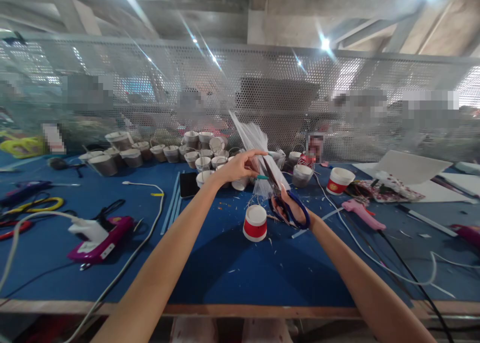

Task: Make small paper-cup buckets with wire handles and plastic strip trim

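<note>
My left hand is closed on a translucent white sheaf that looks like thin sheets or strips fanning upward; its exact kind I cannot make out. Teal spots show at the fingertips. My right hand grips scissors with dark blue handles. Their blades point up and to the left, in front of the sheaf and close to my left fingers; whether they touch it is unclear. Just below both hands, a small white paper cup with a red band rests upside down on the blue table.
Several small greyish pots crowd the table's back left, before a perforated metal screen. A black phone lies left of centre. A purple power strip, a pink glue gun, another red-banded cup and white cables lie around.
</note>
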`<move>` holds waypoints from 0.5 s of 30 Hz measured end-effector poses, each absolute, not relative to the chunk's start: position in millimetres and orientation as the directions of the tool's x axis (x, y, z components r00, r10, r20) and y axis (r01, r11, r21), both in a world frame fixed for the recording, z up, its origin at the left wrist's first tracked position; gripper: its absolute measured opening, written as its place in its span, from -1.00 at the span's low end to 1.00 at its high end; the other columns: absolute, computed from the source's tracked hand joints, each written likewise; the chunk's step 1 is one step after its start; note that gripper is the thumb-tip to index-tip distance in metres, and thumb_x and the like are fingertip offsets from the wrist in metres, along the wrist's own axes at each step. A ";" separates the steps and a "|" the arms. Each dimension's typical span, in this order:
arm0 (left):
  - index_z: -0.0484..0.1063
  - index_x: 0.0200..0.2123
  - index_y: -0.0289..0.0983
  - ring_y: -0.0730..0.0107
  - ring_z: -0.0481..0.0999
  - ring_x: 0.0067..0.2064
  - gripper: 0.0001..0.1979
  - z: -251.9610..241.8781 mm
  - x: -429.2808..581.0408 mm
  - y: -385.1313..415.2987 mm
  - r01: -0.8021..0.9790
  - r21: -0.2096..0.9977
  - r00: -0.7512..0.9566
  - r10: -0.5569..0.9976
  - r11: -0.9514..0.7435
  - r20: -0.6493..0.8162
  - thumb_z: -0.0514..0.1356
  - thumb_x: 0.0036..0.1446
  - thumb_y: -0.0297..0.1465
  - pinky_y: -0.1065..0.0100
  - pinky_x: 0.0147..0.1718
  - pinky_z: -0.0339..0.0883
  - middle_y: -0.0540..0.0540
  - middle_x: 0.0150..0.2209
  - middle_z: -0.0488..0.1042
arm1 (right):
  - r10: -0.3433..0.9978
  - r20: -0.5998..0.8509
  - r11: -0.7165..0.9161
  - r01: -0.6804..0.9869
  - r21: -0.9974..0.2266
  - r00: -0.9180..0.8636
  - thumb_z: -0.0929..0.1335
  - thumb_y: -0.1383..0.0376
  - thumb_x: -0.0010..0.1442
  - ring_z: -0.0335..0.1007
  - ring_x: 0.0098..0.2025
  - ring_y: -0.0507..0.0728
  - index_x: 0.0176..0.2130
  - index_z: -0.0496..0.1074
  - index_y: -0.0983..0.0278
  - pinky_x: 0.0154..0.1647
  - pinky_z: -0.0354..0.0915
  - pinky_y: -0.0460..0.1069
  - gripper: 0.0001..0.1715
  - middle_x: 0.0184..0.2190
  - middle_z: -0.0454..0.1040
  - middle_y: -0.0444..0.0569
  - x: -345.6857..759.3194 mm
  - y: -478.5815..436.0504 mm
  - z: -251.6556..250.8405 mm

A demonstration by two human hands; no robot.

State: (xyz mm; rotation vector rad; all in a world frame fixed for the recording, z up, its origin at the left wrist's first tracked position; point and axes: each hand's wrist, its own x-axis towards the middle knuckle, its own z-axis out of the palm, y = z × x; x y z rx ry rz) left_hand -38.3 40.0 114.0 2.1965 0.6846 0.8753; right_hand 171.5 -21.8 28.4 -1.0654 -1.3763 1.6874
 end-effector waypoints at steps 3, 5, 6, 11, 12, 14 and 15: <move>0.16 0.11 -0.23 0.45 0.44 -0.36 -0.35 113.8 -38.3 40.2 0.210 0.741 0.643 0.661 -0.637 0.387 0.24 -0.11 -0.54 0.37 -0.32 0.36 -0.01 -0.40 0.43 | 0.895 -0.183 -0.203 -0.006 -0.979 -0.407 0.25 -0.24 -0.11 -0.05 -0.76 -0.15 -0.50 0.27 0.30 -0.81 -0.08 -0.23 -0.35 -0.75 0.13 -0.27 171.9 -22.2 28.8; 0.16 0.11 -0.24 0.46 0.44 -0.36 -0.35 114.2 -38.2 40.1 0.202 0.746 0.646 0.659 -0.634 0.385 0.23 -0.11 -0.55 0.37 -0.32 0.36 -0.01 -0.40 0.43 | 0.894 -0.195 -0.209 0.009 -0.978 -0.403 0.25 -0.23 -0.09 -0.06 -0.77 -0.15 -0.51 0.26 0.30 -0.82 -0.09 -0.22 -0.37 -0.75 0.11 -0.27 171.8 -22.9 30.3; 0.17 0.10 -0.24 0.46 0.44 -0.36 -0.34 114.4 -38.0 40.0 0.199 0.749 0.646 0.659 -0.632 0.385 0.23 -0.11 -0.55 0.37 -0.32 0.36 -0.01 -0.40 0.43 | 0.893 -0.203 -0.215 0.014 -0.976 -0.402 0.25 -0.23 -0.09 -0.07 -0.77 -0.15 -0.51 0.25 0.29 -0.82 -0.09 -0.23 -0.38 -0.75 0.11 -0.27 171.7 -23.2 31.2; 0.18 0.10 -0.23 0.47 0.43 -0.35 -0.35 115.5 -37.1 38.4 0.184 0.762 0.644 0.662 -0.620 0.383 0.23 -0.12 -0.57 0.40 -0.32 0.36 -0.01 -0.39 0.41 | 0.900 -0.177 -0.179 0.032 -0.983 -0.399 0.25 -0.22 -0.09 -0.08 -0.78 -0.15 -0.54 0.22 0.28 -0.83 -0.12 -0.23 -0.39 -0.76 0.09 -0.27 171.2 -23.4 32.9; 0.18 0.09 -0.22 0.46 0.43 -0.35 -0.35 115.7 -36.9 38.0 0.180 0.766 0.646 0.662 -0.617 0.382 0.23 -0.12 -0.56 0.40 -0.33 0.36 -0.01 -0.39 0.41 | 0.902 -0.170 -0.170 0.037 -0.985 -0.397 0.25 -0.23 -0.09 -0.08 -0.78 -0.15 -0.55 0.21 0.28 -0.83 -0.12 -0.23 -0.38 -0.76 0.08 -0.27 171.2 -23.0 32.3; 0.18 0.09 -0.23 0.46 0.43 -0.35 -0.36 116.0 -36.6 37.3 0.174 0.771 0.649 0.660 -0.612 0.378 0.23 -0.11 -0.55 0.39 -0.33 0.36 -0.01 -0.39 0.41 | 0.902 -0.171 -0.169 0.041 -0.985 -0.396 0.23 -0.24 -0.09 -0.09 -0.79 -0.14 -0.55 0.19 0.27 -0.84 -0.12 -0.22 -0.37 -0.77 0.07 -0.27 171.3 -22.1 30.7; 0.18 0.09 -0.23 0.46 0.43 -0.35 -0.36 116.2 -36.5 37.1 0.173 0.772 0.650 0.660 -0.612 0.377 0.23 -0.11 -0.55 0.39 -0.34 0.36 -0.01 -0.39 0.41 | 0.901 -0.175 -0.172 0.043 -0.984 -0.396 0.22 -0.26 -0.09 -0.10 -0.79 -0.14 -0.55 0.19 0.27 -0.85 -0.13 -0.22 -0.36 -0.77 0.06 -0.28 171.4 -21.7 30.0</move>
